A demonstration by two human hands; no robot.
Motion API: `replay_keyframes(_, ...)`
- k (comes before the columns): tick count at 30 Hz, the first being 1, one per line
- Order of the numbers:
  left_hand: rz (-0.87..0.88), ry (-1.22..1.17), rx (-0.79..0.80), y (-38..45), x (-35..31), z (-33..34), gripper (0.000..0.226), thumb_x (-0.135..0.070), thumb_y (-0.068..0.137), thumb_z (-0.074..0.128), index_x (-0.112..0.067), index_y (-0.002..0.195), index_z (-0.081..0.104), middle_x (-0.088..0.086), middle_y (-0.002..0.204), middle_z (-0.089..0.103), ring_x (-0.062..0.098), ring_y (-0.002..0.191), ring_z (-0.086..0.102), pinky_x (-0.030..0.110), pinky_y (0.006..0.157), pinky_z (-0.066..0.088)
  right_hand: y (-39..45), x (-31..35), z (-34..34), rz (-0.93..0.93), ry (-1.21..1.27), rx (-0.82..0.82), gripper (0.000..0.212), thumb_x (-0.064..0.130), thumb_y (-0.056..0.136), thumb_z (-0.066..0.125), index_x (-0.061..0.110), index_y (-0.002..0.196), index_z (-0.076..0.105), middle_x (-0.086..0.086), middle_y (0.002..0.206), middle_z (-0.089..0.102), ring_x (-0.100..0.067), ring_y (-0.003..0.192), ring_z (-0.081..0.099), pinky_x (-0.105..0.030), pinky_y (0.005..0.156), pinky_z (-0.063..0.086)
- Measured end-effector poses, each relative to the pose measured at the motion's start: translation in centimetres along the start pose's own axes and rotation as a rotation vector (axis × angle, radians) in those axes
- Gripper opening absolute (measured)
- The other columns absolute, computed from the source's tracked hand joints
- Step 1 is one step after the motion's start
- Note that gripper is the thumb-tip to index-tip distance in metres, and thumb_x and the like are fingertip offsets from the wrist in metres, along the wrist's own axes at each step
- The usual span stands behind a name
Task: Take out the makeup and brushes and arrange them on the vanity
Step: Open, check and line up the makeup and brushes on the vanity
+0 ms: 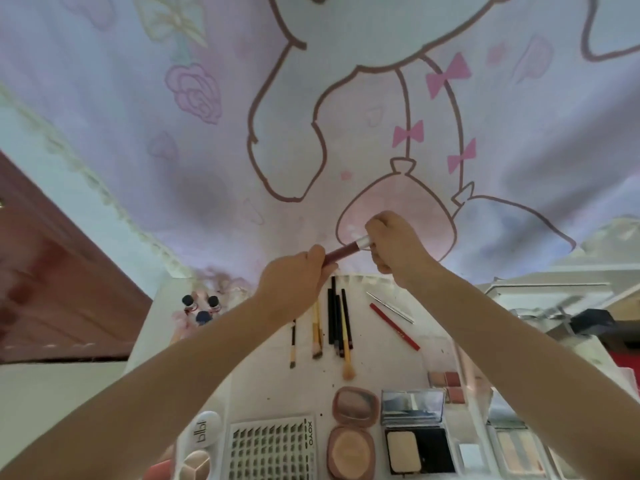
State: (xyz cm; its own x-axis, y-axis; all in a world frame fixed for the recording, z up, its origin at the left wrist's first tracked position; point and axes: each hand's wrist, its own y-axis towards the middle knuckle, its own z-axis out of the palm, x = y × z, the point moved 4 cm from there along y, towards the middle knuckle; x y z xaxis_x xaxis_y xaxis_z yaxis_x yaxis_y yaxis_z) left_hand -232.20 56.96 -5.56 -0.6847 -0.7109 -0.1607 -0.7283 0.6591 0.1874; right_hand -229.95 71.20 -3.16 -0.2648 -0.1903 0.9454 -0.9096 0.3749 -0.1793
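Dark-red lip gloss tube point(341, 252) held above the white surface point(377, 344), left hand point(294, 282) gripping its base, right hand point(394, 244) pinching the silver cap; light, rigid, likely slippery, best grasped mid-barrel over brushes point(317, 336).

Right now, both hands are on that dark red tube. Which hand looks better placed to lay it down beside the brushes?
Left, probably. The left hand grips the tube by its body and sits just above the brushes. The right hand only pinches the silver cap end, farther from them.
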Motion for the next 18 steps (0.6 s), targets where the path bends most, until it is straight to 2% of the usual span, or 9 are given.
replay_keyframes(3,-0.001,-0.359,0.139,-0.6,0.9,-2.1,0.028,-0.033,0.096,0.033,-0.024,0.070,0.035,-0.011,0.059,0.040,0.004,0.050,0.039,0.013,0.046,0.034,-1.0,2.4,0.9,-0.252,-0.021,-0.023,0.030,0.002,0.087,0.032,0.026,0.071,0.042,0.002,0.058,0.037,-0.009,0.041,0.031,-0.014,0.032,0.025)
replay_keyframes(6,-0.028,-0.593,0.149,-1.5,1.6,-3.6,0.027,-0.027,0.095,0.038,-0.028,0.068,0.039,-0.011,0.059,0.041,0.003,0.050,0.038,0.007,0.051,0.038,-2.1,4.3,1.3,-0.479,-0.111,0.059,0.032,0.005,0.089,0.037,0.033,0.074,0.041,0.004,0.055,0.039,-0.002,0.037,0.033,-0.013,0.037,0.027)
replay_keyframes(8,-0.034,-0.503,0.117,-1.9,2.3,-4.4,0.015,-0.029,0.095,0.039,-0.026,0.080,0.039,-0.012,0.059,0.043,0.002,0.048,0.038,0.007,0.046,0.038,-2.2,4.8,1.3,-0.493,-0.234,0.163,0.025,0.013,0.092,0.040,0.032,0.076,0.043,0.006,0.053,0.043,-0.002,0.037,0.037,-0.012,0.039,0.030)
replay_keyframes(10,-0.025,-0.272,0.059,-2.1,3.1,-5.2,0.010,-0.033,0.095,0.039,-0.025,0.089,0.036,-0.012,0.059,0.042,0.001,0.046,0.038,0.010,0.042,0.033,-2.1,4.4,1.4,-0.387,-0.392,0.297,0.022,0.024,0.094,0.039,0.023,0.076,0.052,0.009,0.046,0.047,0.000,0.033,0.040,-0.009,0.040,0.033)
replay_keyframes(11,-0.010,-0.171,0.023,-2.2,3.4,-5.6,0.012,-0.035,0.094,0.038,-0.024,0.090,0.038,-0.012,0.060,0.041,0.001,0.048,0.038,0.010,0.045,0.030,-2.1,3.9,1.5,-0.317,-0.450,0.363,0.029,0.029,0.095,0.038,0.018,0.074,0.055,0.008,0.040,0.047,0.000,0.030,0.038,-0.008,0.040,0.033)
replay_keyframes(13,0.054,-0.041,-0.073,-2.4,3.6,-6.3,0.019,-0.036,0.094,0.039,-0.020,0.094,0.049,-0.014,0.069,0.044,0.004,0.060,0.040,0.013,0.058,0.032,-2.4,3.0,1.7,-0.238,-0.495,0.443,0.036,0.033,0.094,0.038,0.018,0.067,0.055,0.008,0.032,0.046,-0.001,0.027,0.038,-0.007,0.039,0.034)
replay_keyframes(15,0.147,0.012,-0.195,-2.6,3.3,-6.9,0.024,-0.030,0.093,0.046,-0.011,0.098,0.060,-0.002,0.083,0.056,0.011,0.072,0.044,0.019,0.065,0.034,-2.5,2.8,1.9,-0.314,-0.489,0.396,0.028,0.028,0.093,0.044,0.027,0.066,0.053,0.011,0.039,0.052,0.001,0.035,0.046,-0.009,0.047,0.041)
replay_keyframes(16,0.160,0.037,-0.224,-2.6,3.2,-7.1,0.025,-0.028,0.092,0.049,-0.008,0.097,0.063,0.005,0.086,0.060,0.017,0.074,0.047,0.022,0.064,0.034,-2.6,3.0,1.9,-0.374,-0.448,0.334,0.023,0.022,0.091,0.049,0.032,0.070,0.052,0.013,0.049,0.056,0.003,0.043,0.051,-0.010,0.054,0.045)
replay_keyframes(18,0.122,0.056,-0.250,-2.7,3.3,-7.5,0.022,-0.023,0.090,0.053,-0.005,0.095,0.065,0.009,0.086,0.062,0.023,0.075,0.053,0.025,0.064,0.038,-2.5,2.9,1.6,-0.455,-0.297,0.250,0.030,0.011,0.086,0.057,0.040,0.083,0.051,0.015,0.073,0.058,0.001,0.065,0.057,-0.016,0.066,0.050)
